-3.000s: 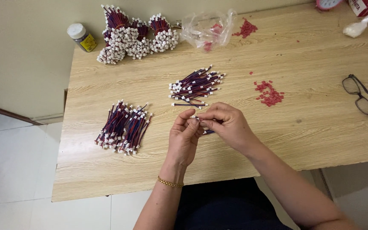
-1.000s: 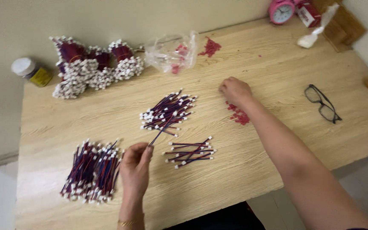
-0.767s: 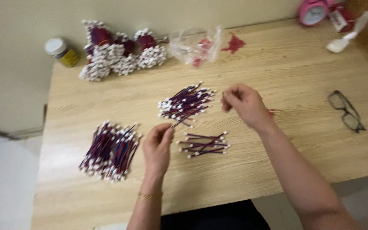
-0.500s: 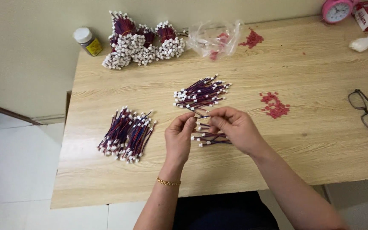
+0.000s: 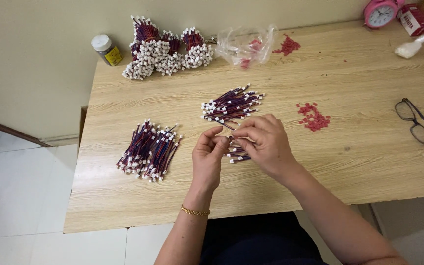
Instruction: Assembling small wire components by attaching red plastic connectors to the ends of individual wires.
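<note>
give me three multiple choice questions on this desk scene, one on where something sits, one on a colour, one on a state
1. Where do the eyeglasses lie?
A. by the table's right edge
B. beside the jar
C. under the hands

2. What colour is the alarm clock?
A. green
B. pink
C. black

3. How are the hands placed?
A. flat on the table, apart
B. close together, pinching at a small wire piece
C. one is out of view

Answers:
1 A, the eyeglasses sit alone at the right.
2 B, its case is pink.
3 B, the left hand and right hand meet over a few loose wires.
</note>
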